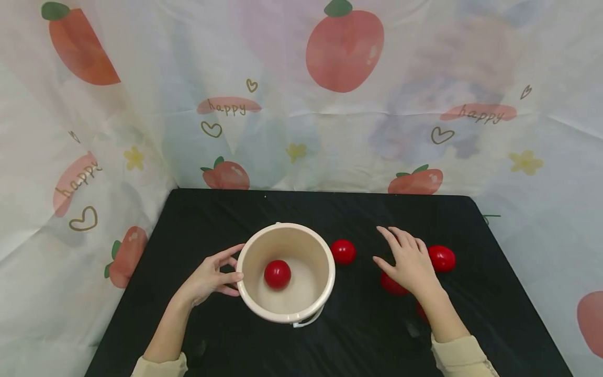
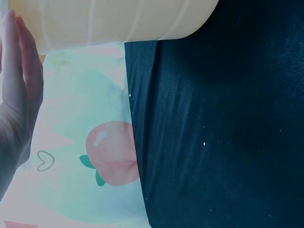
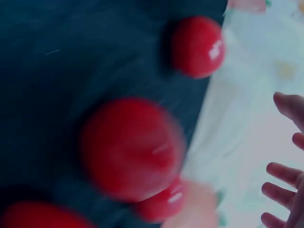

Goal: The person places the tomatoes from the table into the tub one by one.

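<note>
A cream bucket (image 1: 285,317) stands upright on the black table, with one red ball (image 1: 277,275) inside on its bottom. My left hand (image 1: 214,277) touches the bucket's left side near the rim, fingers spread and the thumb at the rim. In the left wrist view, nearly straight fingers (image 2: 14,71) lie along the bucket wall (image 2: 109,21). My right hand (image 1: 411,262) hovers with spread fingers over the balls on the right, holding nothing. Beneath it a red ball (image 1: 392,285) is partly hidden. Another ball (image 1: 442,258) lies beside its knuckles.
One red ball (image 1: 343,251) sits just right of the bucket. Another (image 1: 422,312) is mostly covered by my right forearm. The bucket's handle (image 1: 308,319) hangs at its front right. A printed curtain (image 1: 292,125) borders the table's back and sides.
</note>
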